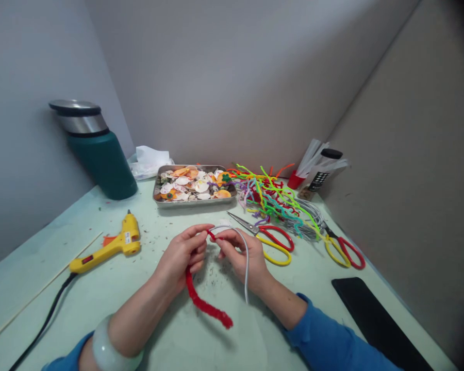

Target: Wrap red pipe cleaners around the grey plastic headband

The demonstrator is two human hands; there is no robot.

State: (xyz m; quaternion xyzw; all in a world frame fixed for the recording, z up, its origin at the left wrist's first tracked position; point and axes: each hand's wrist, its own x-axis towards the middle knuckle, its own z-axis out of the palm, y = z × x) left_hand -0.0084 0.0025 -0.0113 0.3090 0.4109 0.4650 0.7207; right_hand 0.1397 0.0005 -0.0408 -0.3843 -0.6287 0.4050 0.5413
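My left hand [181, 256] is closed, pinching a red pipe cleaner [205, 305] between thumb and forefinger. The fuzzy tail of the pipe cleaner hangs out below the palm and curves to the right. My right hand [248, 258] pinches the short red stretch between the two sets of fingertips. A grey wire [247, 268] starts at the pinched spot, arches over the right hand and dangles in front of its wrist. Whether the red strand is wound around the wire is too small to tell. Red-and-yellow scissors [256, 230] lie just beyond the right hand.
A metal tray [195, 202] of shells stands behind the hands, with tangled pipe cleaners [272, 198] to its right. At left are a yellow glue gun [108, 250], a thin stick [42, 293] and a green bottle [102, 162]. A second pair of scissors [344, 250] and a black phone-like slab [375, 319] lie right.
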